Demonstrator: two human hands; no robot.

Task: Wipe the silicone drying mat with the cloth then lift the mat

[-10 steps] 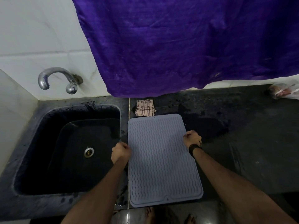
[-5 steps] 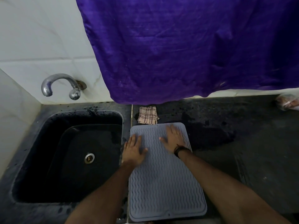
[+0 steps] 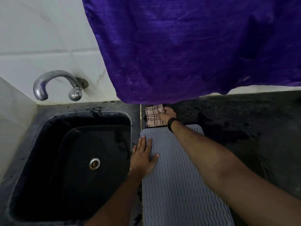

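Note:
A grey silicone drying mat (image 3: 175, 185) with a wavy ribbed surface lies flat on the dark counter, just right of the sink. My left hand (image 3: 143, 156) rests flat on its left edge, fingers straight. Beyond the mat's far edge lies a checked pink-and-brown cloth (image 3: 152, 115). My right hand (image 3: 167, 114), with a black band on the wrist, reaches over the mat and grips the cloth's right side; its fingers are partly hidden under the purple fabric's edge.
A black sink (image 3: 73, 160) with a steel drain sits left of the mat, with a chrome tap (image 3: 55, 84) on the tiled wall above. A large purple fabric (image 3: 187, 46) hangs over the counter's back. Dark wet counter (image 3: 252, 131) stretches right.
Both hands let go of the mat's side edges and lay flat on it. Then my right hand moved forward off the mat and took hold of the cloth; my left hand stayed.

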